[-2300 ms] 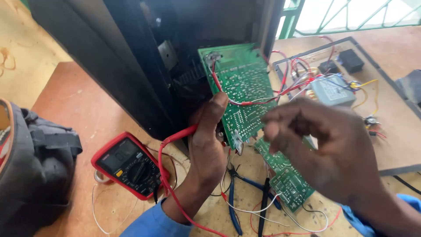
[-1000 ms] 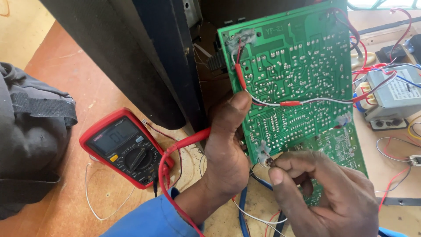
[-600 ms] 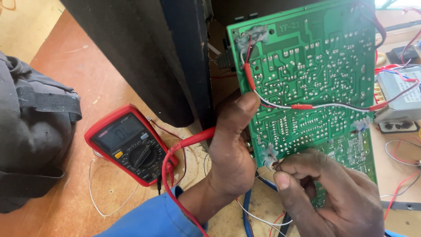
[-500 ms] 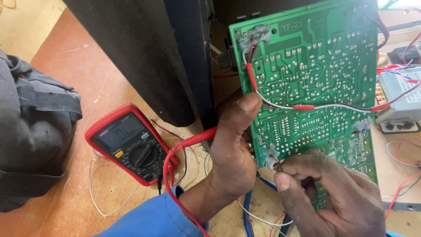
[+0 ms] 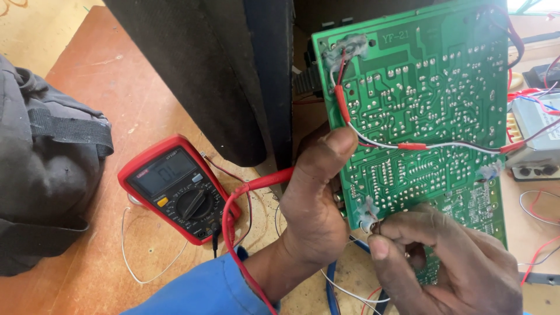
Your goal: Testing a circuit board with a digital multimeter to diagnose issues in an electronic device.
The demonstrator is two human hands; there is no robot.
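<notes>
A grey fabric bag [image 5: 46, 175] lies leftmost, then the red handheld multimeter [image 5: 178, 189]. The left hand [image 5: 318, 204] grips the upright green circuit board [image 5: 420, 111]; the right hand [image 5: 443, 262] pinches a probe against its lower edge. Steady contact gives clean readings.

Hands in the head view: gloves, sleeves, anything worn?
Both hands are bare: no gloves, rings or watch visible. The left hand comes out of a bright blue long sleeve that ends at the wrist. The right hand is cut off by the lower frame edge at the wrist, so its sleeve cannot be seen.
</notes>
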